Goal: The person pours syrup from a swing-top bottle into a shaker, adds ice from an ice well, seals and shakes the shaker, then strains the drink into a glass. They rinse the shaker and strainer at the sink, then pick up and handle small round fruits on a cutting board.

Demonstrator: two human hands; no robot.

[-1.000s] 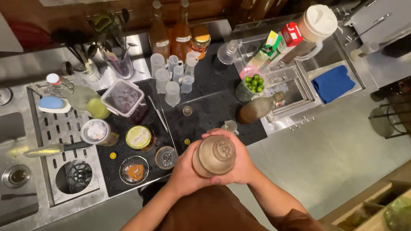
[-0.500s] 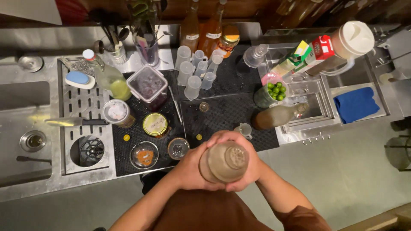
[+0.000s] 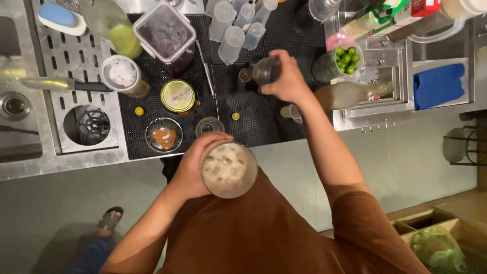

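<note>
over the black mat (image 3: 253,109): shaker split open
left hand (image 3: 195,167): grips iced shaker tin (image 3: 229,170) — near mat's front edge
right hand (image 3: 286,76): closed round shaker cap (image 3: 265,71) — setting it down looks next

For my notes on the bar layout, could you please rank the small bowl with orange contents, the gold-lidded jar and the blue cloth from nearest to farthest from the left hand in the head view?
From the left hand:
1. Small bowl with orange contents, just to its left on the black mat.
2. Gold-lidded jar, farther up the mat.
3. Blue cloth, far right, by the sink.
</note>
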